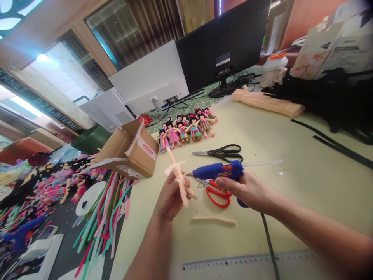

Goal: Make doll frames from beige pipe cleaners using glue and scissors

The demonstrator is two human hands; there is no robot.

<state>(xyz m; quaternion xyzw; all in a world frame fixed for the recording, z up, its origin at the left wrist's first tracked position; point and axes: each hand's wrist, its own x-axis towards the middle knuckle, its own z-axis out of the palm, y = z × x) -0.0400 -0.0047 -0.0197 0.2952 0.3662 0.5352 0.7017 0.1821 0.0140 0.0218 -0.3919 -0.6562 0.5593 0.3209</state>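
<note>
My left hand (169, 196) is closed on a peach pipe-cleaner doll body (178, 175), with a thin neck stick pointing up and two fuzzy legs pointing down. My right hand (250, 192) grips a blue hot glue gun (218, 170), its nozzle pointing left and close to the doll body; whether they touch I cannot tell. A clear glue stick juts from the gun's rear. Under the gun lie red-handled scissors (218, 196), partly covered. Black-handled scissors (224, 152) rest just beyond. Nearer me is a loose peach pipe cleaner (215, 220).
Several finished dolls (186, 128) lie beside an open cardboard box (131, 151). Coloured pipe cleaners (101, 217) spread at left. A ruler (227, 262) and a dark cord (269, 245) lie in front. Peach pipe-cleaner bundles (268, 103), black strips (335, 105) and monitors (221, 42) stand farther back.
</note>
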